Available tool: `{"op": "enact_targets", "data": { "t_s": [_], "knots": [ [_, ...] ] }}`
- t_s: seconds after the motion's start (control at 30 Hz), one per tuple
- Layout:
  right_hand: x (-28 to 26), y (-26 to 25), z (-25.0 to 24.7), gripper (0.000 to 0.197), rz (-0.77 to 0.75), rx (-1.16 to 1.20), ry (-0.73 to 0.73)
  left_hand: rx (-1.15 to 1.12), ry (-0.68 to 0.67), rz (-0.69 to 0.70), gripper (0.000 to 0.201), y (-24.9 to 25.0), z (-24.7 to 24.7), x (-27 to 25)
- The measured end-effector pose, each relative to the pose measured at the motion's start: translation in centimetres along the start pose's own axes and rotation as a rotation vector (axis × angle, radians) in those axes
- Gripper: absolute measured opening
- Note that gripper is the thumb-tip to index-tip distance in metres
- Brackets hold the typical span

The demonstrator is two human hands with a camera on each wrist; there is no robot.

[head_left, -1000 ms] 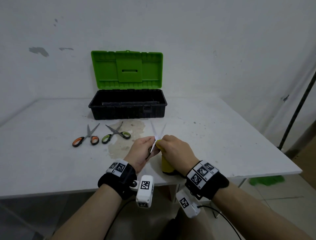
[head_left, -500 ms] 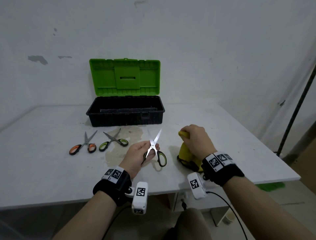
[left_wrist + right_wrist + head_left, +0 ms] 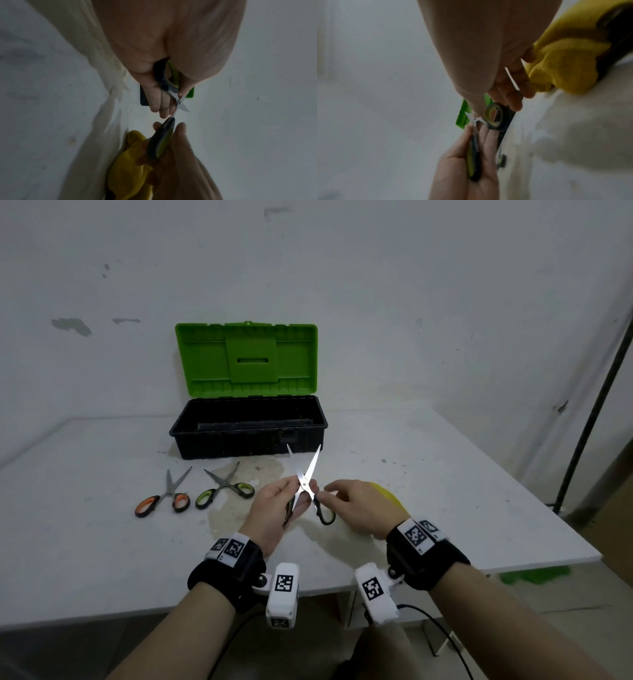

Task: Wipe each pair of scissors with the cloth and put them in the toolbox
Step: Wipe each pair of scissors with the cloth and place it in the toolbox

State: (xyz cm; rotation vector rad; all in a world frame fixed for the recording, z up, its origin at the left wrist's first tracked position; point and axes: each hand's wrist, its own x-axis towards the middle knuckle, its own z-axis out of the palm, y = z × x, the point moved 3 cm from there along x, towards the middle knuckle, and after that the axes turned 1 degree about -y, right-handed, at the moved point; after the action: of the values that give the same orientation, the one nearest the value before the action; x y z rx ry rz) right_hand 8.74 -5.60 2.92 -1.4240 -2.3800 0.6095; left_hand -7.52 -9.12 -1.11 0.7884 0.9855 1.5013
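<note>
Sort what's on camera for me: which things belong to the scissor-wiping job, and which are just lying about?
Job:
- open scissors, held by left hand and right hand
- yellow cloth on the table, behind the right hand
- orange-handled scissors
- green-handled scissors
- open toolbox

Lying about:
- table with a stain
- black pole
- green thing on the floor

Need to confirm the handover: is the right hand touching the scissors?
Touching. Head view: right hand pinches the free handle of the scissors.
</note>
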Motion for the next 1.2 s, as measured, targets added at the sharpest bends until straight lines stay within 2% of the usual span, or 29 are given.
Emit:
{"op": "enact_targets", "data": {
  "t_s": [0.07, 0.13, 0.33, 0.6, 0.77, 1.0, 1.2],
  "knots": [
    [-0.3, -0.2, -0.1, 0.035, 0.014, 0.197, -0.106, -0.015, 0.0, 0.008, 0.027, 0.3, 0.4, 0.1],
    [-0.3, -0.1, -0.1, 0.034, 0.013, 0.371, -0.144, -0.025, -0.001, 0.006, 0.026, 0.5, 0.5, 0.0],
    [0.7, 1.0, -0.9, 0.028, -0.008, 0.588, -0.029, 0.118, 0.041, 0.041, 0.028, 0.5, -1.2, -0.4],
    [1.4, 1.3, -0.9, 0.024, 0.015, 0.609, 0.012, 0.326, 0.088, 0.088, 0.016, 1.1, -2.8, 0.2],
    [2.1, 0.7, 0.2, 0.025, 0.022, 0.645, 0.082, 0.298, 0.077, 0.079, 0.011, 0.9, -2.4, 0.5],
    [2.2, -0.4, 2.6, 0.029, 0.106, 0.852, 0.202, 0.18, 0.108, 0.074, 0.009, 0.5, -1.8, 0.8],
    [2.9, -1.6, 1.6, 0.019, 0.059, 0.778, 0.279, 0.132, 0.145, 0.077, 0.016, 0.9, -2.2, 1.3]
  ]
}}
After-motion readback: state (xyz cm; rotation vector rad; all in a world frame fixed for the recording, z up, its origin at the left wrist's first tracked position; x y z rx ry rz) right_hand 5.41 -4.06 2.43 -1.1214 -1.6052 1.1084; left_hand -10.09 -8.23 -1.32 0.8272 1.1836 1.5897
